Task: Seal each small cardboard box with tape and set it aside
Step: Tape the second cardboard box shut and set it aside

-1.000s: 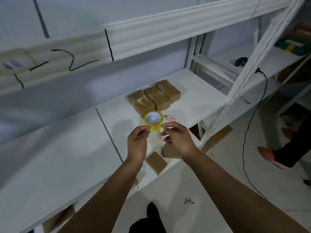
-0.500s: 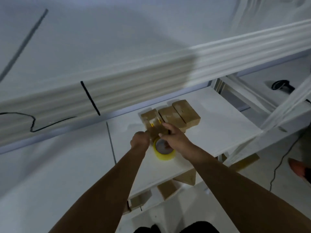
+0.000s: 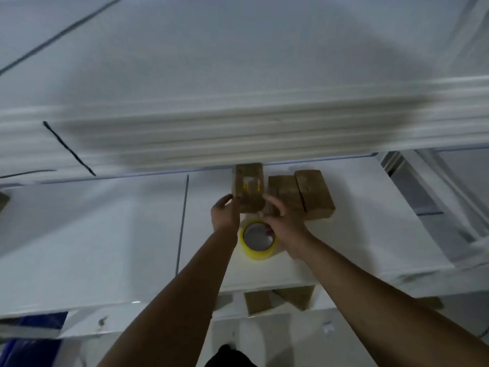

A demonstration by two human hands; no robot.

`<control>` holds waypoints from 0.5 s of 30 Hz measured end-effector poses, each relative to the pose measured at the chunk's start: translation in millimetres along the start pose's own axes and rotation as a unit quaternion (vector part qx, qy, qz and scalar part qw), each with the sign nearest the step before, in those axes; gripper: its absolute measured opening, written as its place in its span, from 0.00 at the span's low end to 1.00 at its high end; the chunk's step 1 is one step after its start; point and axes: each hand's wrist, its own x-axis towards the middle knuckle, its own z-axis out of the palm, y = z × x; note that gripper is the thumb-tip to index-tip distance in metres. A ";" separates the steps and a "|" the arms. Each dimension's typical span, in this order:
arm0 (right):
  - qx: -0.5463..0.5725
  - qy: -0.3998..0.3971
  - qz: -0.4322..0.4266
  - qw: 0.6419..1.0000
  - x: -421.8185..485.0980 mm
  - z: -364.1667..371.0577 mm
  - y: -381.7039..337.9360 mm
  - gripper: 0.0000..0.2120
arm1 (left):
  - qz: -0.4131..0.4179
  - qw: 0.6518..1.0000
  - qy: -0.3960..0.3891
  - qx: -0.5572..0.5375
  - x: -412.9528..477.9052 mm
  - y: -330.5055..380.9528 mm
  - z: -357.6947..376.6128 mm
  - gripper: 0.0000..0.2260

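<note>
Your left fingers (image 3: 229,205) curl against the left side of a small cardboard box (image 3: 248,186), with the thumb lifted toward its far end. Your right fingers (image 3: 274,206) curl over its near right corner. Your left hand (image 3: 225,217) and right hand (image 3: 285,225) grip this one box between them, though motion blur hides exactly where each fingertip lands.

The box sits on the white shelf (image 3: 357,234) with its flaps closed, so you cannot see what is inside. A pale patch of tape with two short yellow marks runs across its top. Its far end reaches back under the blurred edge of the upper shelf (image 3: 238,133).

Just beside it on your right is the middle box (image 3: 284,192), partly hidden by your right fingers. The end box (image 3: 315,193) touches the middle one along its side. Both are closed and their contents are hidden.

The yellow tape roll (image 3: 258,242) lies flat on the shelf just on your side of the gripped box, between your wrists. The heel of your right hand overlaps its right rim.

Below the shelf's front edge, two brown cardboard pieces (image 3: 258,301) show on a lower level. You cannot tell from here whether they are whole boxes. A blue object (image 3: 31,323) shows at the lower left.
</note>
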 end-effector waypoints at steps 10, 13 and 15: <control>0.108 -0.022 -0.029 0.993 -21.0 -12.4 -46.2 0.25 | 0.076 0.988 -0.133 -0.026 -100.2 -11.9 -60.1 0.23; 0.118 -0.031 -0.036 0.992 -34.1 0.3 -43.9 0.15 | 0.075 0.986 -0.145 -0.037 -102.3 -8.1 -66.4 0.19; 0.114 -0.059 -0.032 0.991 -41.7 8.8 -39.1 0.15 | 0.082 0.986 -0.136 -0.044 -101.3 6.0 -68.3 0.17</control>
